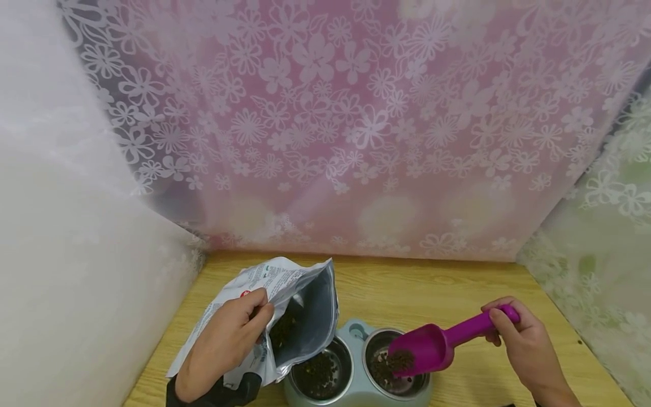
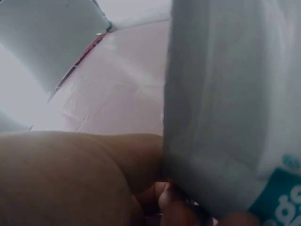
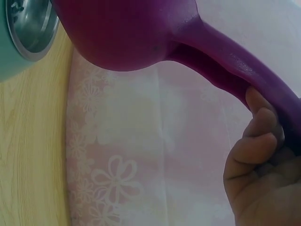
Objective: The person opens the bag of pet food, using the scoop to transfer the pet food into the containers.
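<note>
Nearest, a pale blue stand [image 1: 358,370] is set with two steel bowls side by side. Dark pellets are held in both the left bowl [image 1: 343,360] and the right bowl [image 1: 378,343]. A magenta scoop [image 1: 432,347] is held over the right bowl, its lip inside the rim as seen from above, with a brown heap [image 1: 402,360] lying at that lip. The end of its handle is gripped by the right hand [image 1: 526,339], with the fingers curled beneath and the thumb laid on top.

To the left, an opened silver-lined bag [image 1: 312,322] is held slanted, its mouth turned toward the bowls and dark pellets visible inside. Its edge is pinched by the left hand [image 1: 229,333], thumb against bent fingers; how firmly cannot be told, since the left wrist view is mostly blocked.

The step in hand is judged to be the emptying of a scoopful into the right bowl. For the next move, a steeper tilt of the scoop seems called for, with the bag kept steady.

Beyond, the wooden table [image 1: 468,282] is bordered by a pink flowered sheet [image 1: 356,141].
</note>
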`<state>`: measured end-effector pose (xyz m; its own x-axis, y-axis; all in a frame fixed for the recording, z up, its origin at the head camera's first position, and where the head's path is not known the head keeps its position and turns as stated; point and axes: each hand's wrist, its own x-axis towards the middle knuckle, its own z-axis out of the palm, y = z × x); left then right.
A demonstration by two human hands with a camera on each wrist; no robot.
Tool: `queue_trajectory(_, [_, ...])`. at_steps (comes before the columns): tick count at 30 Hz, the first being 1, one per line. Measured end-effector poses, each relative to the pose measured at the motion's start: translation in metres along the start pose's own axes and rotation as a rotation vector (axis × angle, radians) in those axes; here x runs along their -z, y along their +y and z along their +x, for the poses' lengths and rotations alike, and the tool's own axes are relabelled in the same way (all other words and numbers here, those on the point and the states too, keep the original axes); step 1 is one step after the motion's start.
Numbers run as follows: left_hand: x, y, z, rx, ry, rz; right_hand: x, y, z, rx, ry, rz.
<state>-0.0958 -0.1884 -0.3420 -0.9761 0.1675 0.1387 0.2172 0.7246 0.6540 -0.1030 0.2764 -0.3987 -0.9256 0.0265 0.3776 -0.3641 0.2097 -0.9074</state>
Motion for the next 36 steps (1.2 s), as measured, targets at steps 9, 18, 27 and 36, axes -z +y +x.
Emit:
queue_trajectory(9, [-0.001, 0.0, -0.001, 0.004, -0.002, -0.002, 0.0, 0.003, 0.0, 0.078, -0.056, 0.041])
queue_trajectory(18, [0.0, 0.0, -0.001, 0.004, -0.002, -0.005, -0.001, -0.004, 0.0, 0.116, -0.065, 0.033])
queue_trajectory(27, [0.0, 0.0, -0.001, -0.016, 0.017, -0.001, -0.003, -0.006, -0.001, 0.135, -0.058, 0.014])
queue_trajectory(36, [0.0, -0.001, -0.002, -0.025, 0.024, -0.003, -0.003, -0.01, -0.005, 0.168, -0.086, -0.072])
